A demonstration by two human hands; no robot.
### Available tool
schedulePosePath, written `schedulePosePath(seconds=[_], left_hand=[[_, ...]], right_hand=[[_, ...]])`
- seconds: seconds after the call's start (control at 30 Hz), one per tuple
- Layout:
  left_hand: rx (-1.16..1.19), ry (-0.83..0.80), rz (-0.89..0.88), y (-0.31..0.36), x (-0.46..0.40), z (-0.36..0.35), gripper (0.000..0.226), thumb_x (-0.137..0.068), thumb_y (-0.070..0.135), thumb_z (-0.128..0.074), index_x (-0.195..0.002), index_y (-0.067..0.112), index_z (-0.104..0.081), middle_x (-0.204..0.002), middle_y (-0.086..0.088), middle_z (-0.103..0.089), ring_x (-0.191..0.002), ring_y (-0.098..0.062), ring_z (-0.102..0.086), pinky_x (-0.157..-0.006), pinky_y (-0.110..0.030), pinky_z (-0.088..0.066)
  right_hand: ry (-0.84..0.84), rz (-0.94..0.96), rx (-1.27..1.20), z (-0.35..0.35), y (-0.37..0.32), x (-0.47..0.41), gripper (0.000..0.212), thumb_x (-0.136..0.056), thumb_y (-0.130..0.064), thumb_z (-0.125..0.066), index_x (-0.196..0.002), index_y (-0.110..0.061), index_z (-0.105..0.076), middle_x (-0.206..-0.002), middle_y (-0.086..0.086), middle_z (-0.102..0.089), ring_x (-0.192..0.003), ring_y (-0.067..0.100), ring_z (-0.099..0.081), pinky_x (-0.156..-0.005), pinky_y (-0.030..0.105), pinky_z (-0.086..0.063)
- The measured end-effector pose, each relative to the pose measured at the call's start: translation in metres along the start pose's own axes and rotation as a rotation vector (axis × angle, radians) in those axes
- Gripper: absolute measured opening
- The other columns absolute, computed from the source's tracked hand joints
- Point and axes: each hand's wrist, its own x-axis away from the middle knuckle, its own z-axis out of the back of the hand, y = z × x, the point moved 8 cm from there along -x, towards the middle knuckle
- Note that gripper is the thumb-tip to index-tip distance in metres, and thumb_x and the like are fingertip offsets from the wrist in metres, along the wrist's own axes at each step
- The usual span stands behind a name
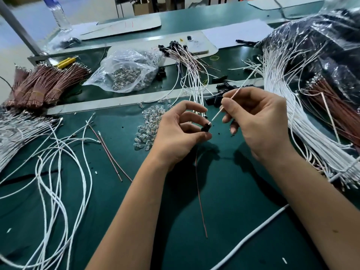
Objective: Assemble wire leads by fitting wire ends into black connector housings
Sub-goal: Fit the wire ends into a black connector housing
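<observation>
While the left hand (176,131) pinches the housing (206,128) steady above the counter (224,191), right fingers (227,103) pinch the white wire (231,99), its end at the housing for insertion.

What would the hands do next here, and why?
Probably push the white wire further into the black connector housing. The right hand pinches the wire with its tip at the housing's opening, while the left hand pinches the housing; a red wire hangs below.

Hands (214,125) — white wire (229,103), black housing (206,127)
</observation>
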Motion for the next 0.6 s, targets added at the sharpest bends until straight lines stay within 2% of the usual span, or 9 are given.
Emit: schedulePosePath(seconds=[0.2,0.4,0.6], left_hand=[[0.018,-0.001,-0.018,0.001,0.000,0.002,0.046,-0.071,-0.014,-0.083,-0.103,0.011,-0.063,-0.084,-0.001,-0.074,-0.069,-0.012,-0.066,-0.071,-0.024,-0.056],[0.019,0.001,-0.026,0.001,-0.001,0.003,0.045,-0.070,-0.013,-0.084,-0.101,0.011,-0.062,-0.085,-0.002,-0.076,-0.069,-0.013,-0.066,-0.070,-0.024,-0.055],[0.007,0.013,-0.011,0.000,-0.001,0.004,0.042,-0.069,-0.011,-0.086,-0.099,0.010,-0.064,-0.087,-0.006,-0.077,-0.068,-0.014,-0.065,-0.069,-0.026,-0.057]], right_hand=[[-0.005,0.119,0.087,-0.004,-0.017,0.006,0.011,-0.092,-0.007,-0.078,-0.097,0.001,-0.072,-0.072,0.005,-0.071,-0.053,0.016,-0.064,-0.044,0.025,-0.048],[-0.007,0.224,0.196,-0.007,-0.027,0.011,0.007,-0.093,-0.011,-0.078,-0.097,-0.012,-0.073,-0.078,0.001,-0.072,-0.061,0.022,-0.069,-0.053,0.025,-0.051],[-0.010,0.250,0.226,-0.010,-0.028,0.013,0.006,-0.093,-0.013,-0.078,-0.096,-0.010,-0.074,-0.079,-0.002,-0.072,-0.061,0.022,-0.069,-0.055,0.024,-0.051]])
